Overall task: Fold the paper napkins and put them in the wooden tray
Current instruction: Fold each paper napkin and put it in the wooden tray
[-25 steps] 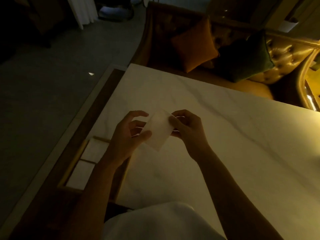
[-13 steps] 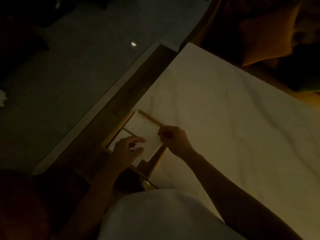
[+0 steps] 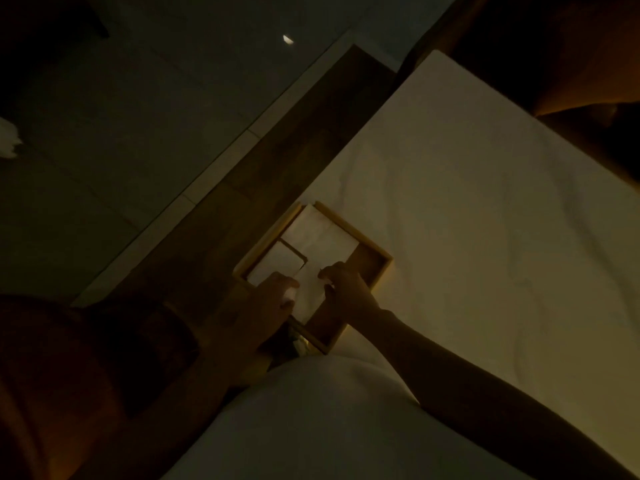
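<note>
Dim, warm light; head view looks steeply down. Tray [image 3: 350, 231] sits on the pale table [image 3: 485, 237], at its left edge, tilted diagonally in view. A thin divider splits its left part into compartments. Far napkin [image 3: 320, 233] lies flat in the far compartment; side napkin [image 3: 275, 263] lies flat in the one just left of the divider. The tray's right part shows bare wood. Held napkin [image 3: 309, 289], folded and white, is low over the tray's near part, between the two hands; whether it touches the tray floor I cannot tell. Left hand [image 3: 272, 301] grasps its left edge, fingers curled over it, with a bit of white showing between them. Right hand [image 3: 346, 289] pinches its right edge, fingertips bent inward, wrist above the tray's near rim. Both forearms come in from the bottom of the view, over a white shirt [image 3: 311, 427]. Left of the table run a dark wood strip [image 3: 277, 150], then grey floor [image 3: 138, 116] with one small bright spot [image 3: 288, 39]. Orange cushion [image 3: 588, 81] at top right, barely lit.
</note>
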